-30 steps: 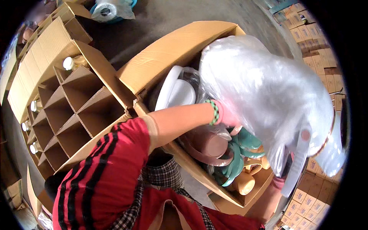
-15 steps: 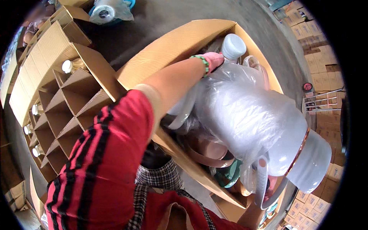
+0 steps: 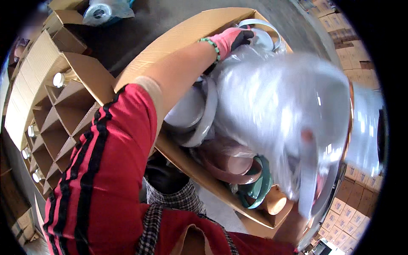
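Observation:
A large pale blue-grey jug [image 3: 333, 110] with a copper-coloured band lies tilted over an open carton [image 3: 161, 55], blurred by motion. A clear plastic bag [image 3: 250, 93] covers much of it. My right hand [image 3: 319, 182], in a pink glove and mostly hidden, is closed round the jug's handle [image 3: 308, 178]. At the carton's far end, my left hand [image 3: 233, 40], gloved in pink and black, has curled fingers beside a pale round lid [image 3: 262, 40] with a looped handle. What those fingers grip is unclear. Brown [image 3: 238, 165] and green handled vessels [image 3: 257, 187] sit nearer me in the carton.
To the left stands a carton with crossed cardboard dividers [image 3: 63, 121]; several white-capped bottles [image 3: 58, 80] occupy some cells. A plastic-wrapped item [image 3: 100, 15] sits on the floor beyond. Stacked cartons [image 3: 350, 178] line the right side.
The jug has swung rightward and up, with my right hand on its handle. My left hand has shifted up and slightly left, and more of the brown and green vessels shows.

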### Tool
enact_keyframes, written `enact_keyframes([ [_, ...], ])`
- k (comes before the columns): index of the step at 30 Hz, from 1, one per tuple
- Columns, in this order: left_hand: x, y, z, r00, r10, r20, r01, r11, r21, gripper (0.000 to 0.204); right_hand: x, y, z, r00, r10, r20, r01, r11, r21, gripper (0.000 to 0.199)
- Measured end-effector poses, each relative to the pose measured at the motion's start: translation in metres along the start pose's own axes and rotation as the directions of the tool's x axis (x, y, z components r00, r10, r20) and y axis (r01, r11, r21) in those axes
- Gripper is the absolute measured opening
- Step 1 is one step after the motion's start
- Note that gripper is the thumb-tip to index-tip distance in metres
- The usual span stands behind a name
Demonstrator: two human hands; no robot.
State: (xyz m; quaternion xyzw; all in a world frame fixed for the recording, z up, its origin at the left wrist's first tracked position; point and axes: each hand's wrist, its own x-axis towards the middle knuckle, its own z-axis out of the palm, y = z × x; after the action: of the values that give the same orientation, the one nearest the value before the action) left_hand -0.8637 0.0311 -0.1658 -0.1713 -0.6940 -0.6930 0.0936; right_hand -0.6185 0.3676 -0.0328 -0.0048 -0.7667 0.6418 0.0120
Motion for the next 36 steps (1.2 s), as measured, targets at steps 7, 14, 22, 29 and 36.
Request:
enact_keyframes([
  [7, -0.002, 0.075, -0.026, 0.948, -0.16, 0.274, 0.281, 0.825, -0.49, 0.029, 0.126, 0.021, 0.098, 0.803, 0.121, 0.584, -0.304, 0.925, 0.227, 0.017],
  [14, -0.076, 0.091, -0.041, 0.923, 0.35, -0.161, -0.213, 0.811, 0.545, 0.034, 0.137, 0.117, 0.166, 0.752, 0.252, 0.609, 0.016, 0.917, -0.4, 0.053],
  [22, -0.152, 0.101, -0.055, 0.965, -0.174, -0.195, 0.252, 0.422, 0.871, 0.056, 0.098, 0.139, 0.159, 0.52, 0.008, 0.854, 0.842, 0.166, -0.514, 0.049],
  [29, -0.147, 0.11, -0.055, 0.954, -0.188, -0.235, 0.298, 0.488, 0.82, 0.059, 0.178, -0.022, 0.15, 0.897, -0.338, 0.286, 0.429, 0.499, -0.753, 0.053],
  [36, -0.139, 0.121, -0.053, 0.966, -0.156, -0.204, 0.254, 0.454, 0.854, 0.055, 0.234, 0.059, 0.183, 0.879, 0.025, 0.477, 0.471, 0.114, -0.875, 0.066],
])
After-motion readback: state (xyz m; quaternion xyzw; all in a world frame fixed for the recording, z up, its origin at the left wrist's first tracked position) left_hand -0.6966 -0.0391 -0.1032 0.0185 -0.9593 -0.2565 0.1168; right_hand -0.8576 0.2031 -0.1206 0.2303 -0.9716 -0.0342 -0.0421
